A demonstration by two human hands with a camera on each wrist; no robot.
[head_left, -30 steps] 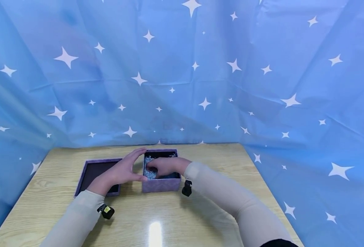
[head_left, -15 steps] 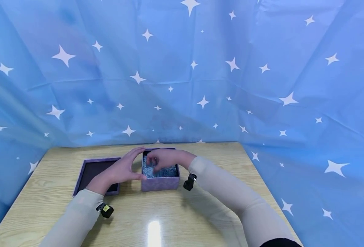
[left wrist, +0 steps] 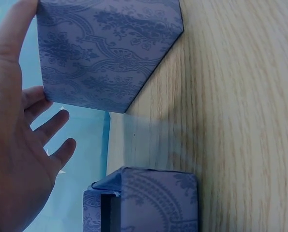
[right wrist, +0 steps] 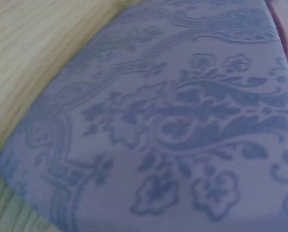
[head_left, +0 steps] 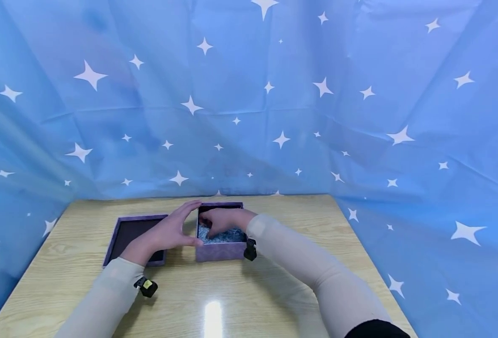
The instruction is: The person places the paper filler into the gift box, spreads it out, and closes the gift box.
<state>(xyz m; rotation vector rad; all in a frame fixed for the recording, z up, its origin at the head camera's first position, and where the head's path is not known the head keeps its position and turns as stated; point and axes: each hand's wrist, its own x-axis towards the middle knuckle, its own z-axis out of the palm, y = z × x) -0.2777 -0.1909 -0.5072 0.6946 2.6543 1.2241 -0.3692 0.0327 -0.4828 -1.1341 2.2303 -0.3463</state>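
Observation:
A purple patterned box stands uncovered on the table, filled with pale blue shredded paper. At its left side my left hand holds it, thumb near the front corner and fingers at the back corner. The left wrist view shows that hand against the patterned wall, with some fingers off the box. My right hand reaches inside, fingers bent down at the paper; whether they pinch any is hidden. The box wall fills most of the right wrist view.
To the left lies the purple lid, dark inside facing up, partly behind my left forearm. The wooden table reaches back to a blue star-printed curtain.
My right hand rises from the paper, then dips again toward the box's left part. Paper now covers the right part, which was dark before. My left hand stays put.

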